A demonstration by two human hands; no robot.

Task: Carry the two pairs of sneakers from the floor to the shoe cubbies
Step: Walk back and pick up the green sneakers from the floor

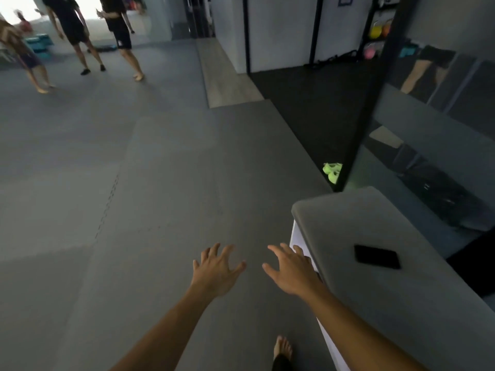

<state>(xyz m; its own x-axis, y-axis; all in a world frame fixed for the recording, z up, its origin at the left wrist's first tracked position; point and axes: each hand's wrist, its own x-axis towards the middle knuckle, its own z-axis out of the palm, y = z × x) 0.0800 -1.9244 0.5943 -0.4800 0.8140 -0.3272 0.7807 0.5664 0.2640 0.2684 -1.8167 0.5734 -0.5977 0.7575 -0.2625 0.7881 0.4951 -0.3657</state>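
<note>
A pair of bright neon-green sneakers (332, 171) lies on the dark floor beside a black post, well ahead of me and to the right. My left hand (215, 269) is stretched out low over the grey mat, fingers spread, holding nothing. Beside it, my right hand (292, 269) is also spread and empty, its fingertips near the front corner of a white unit with a grey padded top (375, 223). Only this one pair of sneakers is in sight. I cannot see any cubby openings from here.
A black phone (377, 257) rests on the padded top. Grey foam mats (107, 170) cover the floor. Several people (77, 36) stand at the far left. Kettlebells (375, 30) sit on a rack at the back right. A mirror wall (442, 116) runs along the right.
</note>
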